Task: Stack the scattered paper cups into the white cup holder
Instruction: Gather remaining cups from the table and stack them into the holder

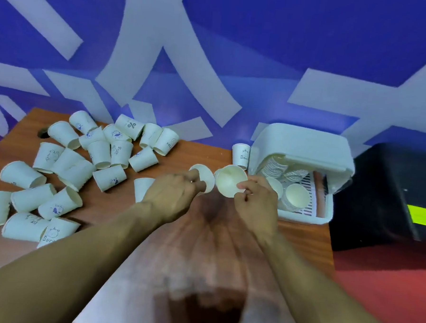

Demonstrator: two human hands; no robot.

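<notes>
Head view, left hand point(173, 194) fingers clamped on tilted cup point(204, 177), right hand point(255, 200) fingers pinching open cup point(229, 183) rim

You're at a wooden desk point(195, 155) with a cable hole point(43, 133), likely in an office or event space; a blue wall point(262, 40) with big white graphics behind; red floor point(385, 281) beside it.

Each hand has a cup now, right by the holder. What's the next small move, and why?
Probably nest the left hand's cup into the open-mouthed cup that the right hand pinches by its rim. The two sit almost touching, just in front of the white cup holder, where stacks of cups already lie, so the joined pair could go in next.
</notes>
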